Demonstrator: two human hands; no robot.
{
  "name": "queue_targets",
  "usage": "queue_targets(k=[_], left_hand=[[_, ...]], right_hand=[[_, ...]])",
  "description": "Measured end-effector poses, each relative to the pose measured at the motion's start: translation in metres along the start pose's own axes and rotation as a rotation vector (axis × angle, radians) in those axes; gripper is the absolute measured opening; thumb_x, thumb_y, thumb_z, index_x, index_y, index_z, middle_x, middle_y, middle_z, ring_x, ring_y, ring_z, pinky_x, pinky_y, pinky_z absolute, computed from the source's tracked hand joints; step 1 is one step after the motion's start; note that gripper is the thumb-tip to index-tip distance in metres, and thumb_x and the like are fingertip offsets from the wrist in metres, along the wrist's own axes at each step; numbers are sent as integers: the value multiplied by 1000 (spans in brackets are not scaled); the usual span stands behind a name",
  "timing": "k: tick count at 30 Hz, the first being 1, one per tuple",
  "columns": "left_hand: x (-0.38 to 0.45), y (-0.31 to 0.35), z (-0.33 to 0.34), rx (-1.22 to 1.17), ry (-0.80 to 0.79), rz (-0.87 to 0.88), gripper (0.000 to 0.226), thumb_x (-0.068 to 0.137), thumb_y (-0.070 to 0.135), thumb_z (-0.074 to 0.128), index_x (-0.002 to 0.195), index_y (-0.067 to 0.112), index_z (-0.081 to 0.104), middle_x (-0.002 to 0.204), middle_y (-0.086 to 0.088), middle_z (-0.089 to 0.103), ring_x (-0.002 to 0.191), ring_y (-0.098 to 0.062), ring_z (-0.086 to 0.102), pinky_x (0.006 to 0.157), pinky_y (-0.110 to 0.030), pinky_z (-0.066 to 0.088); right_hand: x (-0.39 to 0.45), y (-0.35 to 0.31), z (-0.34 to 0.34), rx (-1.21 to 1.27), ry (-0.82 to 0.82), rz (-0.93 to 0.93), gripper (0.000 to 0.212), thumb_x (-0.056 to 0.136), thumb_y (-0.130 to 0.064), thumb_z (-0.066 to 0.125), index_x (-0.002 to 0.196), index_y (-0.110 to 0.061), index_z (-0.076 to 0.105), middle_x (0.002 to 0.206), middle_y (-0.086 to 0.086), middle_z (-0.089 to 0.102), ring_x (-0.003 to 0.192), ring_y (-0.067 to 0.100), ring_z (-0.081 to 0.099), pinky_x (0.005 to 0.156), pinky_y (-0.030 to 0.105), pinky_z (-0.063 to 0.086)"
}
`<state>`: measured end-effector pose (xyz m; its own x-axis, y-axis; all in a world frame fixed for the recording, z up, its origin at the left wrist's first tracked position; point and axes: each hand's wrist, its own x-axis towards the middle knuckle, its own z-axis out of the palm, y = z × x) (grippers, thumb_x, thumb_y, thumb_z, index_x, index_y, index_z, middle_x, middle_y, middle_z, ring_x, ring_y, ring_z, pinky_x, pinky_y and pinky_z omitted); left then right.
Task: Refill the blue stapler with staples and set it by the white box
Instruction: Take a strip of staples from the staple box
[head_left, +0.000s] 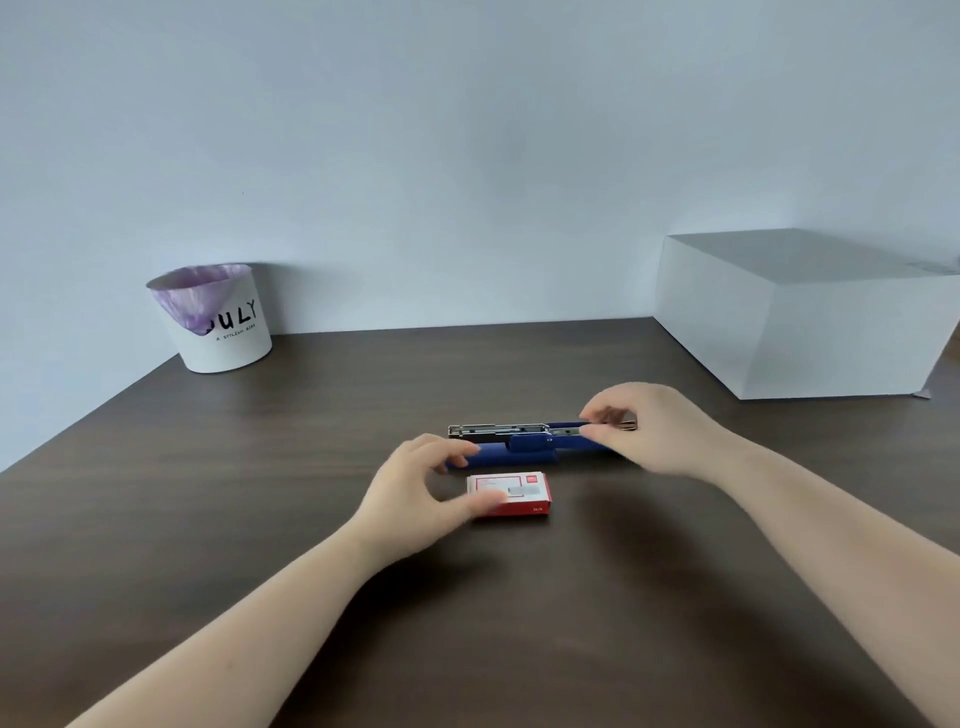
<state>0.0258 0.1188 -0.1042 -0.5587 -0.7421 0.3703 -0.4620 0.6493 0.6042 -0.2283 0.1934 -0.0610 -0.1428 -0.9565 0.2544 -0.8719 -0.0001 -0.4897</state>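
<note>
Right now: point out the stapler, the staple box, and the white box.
blue stapler (511, 453): head view, on its blue base.
staple box (522, 493): head view, on its red and white top face.
white box (810, 340): head view, on its front wall.

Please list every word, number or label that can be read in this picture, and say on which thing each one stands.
"ULY" in large black letters, the first letter hidden by the purple bag liner: on the white bin.
"A STYLISH ..." small line below it on the bin: the last word is too blurred to read.
Red staple box: a corner logo and a small number on the front edge, both too small to read.
Blue stapler and white box: no text visible.
</note>
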Motion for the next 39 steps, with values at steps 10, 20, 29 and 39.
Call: queue_targets(k=[10,20,29,39], left_hand=[[8,10,8,76,-165,-2,44,66,42,79,104,24,67,98,14,63,97,-6,57,89,-21,45],[7,9,3,-1,-190,-14,39,67,36,80,103,26,68,93,23,58,98,-5,58,86,-14,45],[8,0,-5,-77,-175,-48,34,67,32,80,98,30,67,97,18,61,95,2,56,76,-2,41],[9,1,-6,-145,-166,-130,33,68,28,81,90,42,60,94,16,67,81,-6,65,81,-23,54]], right_hand=[[-12,-39,32,225,-320,79,26,91,-37,55,110,-23,65,91,0,67,59,4,54,56,20,48],[-17,-24,33,419,-352,73,32,74,-25,78,103,-35,67,89,-7,74,65,-3,60,54,12,48],[-18,-11,37,591,-279,107,35,74,-11,77,107,-19,68,100,6,75,76,7,66,58,18,51],[-18,-6,39,606,-241,97,39,73,-13,79,107,-18,62,106,8,69,86,14,66,64,23,54]])
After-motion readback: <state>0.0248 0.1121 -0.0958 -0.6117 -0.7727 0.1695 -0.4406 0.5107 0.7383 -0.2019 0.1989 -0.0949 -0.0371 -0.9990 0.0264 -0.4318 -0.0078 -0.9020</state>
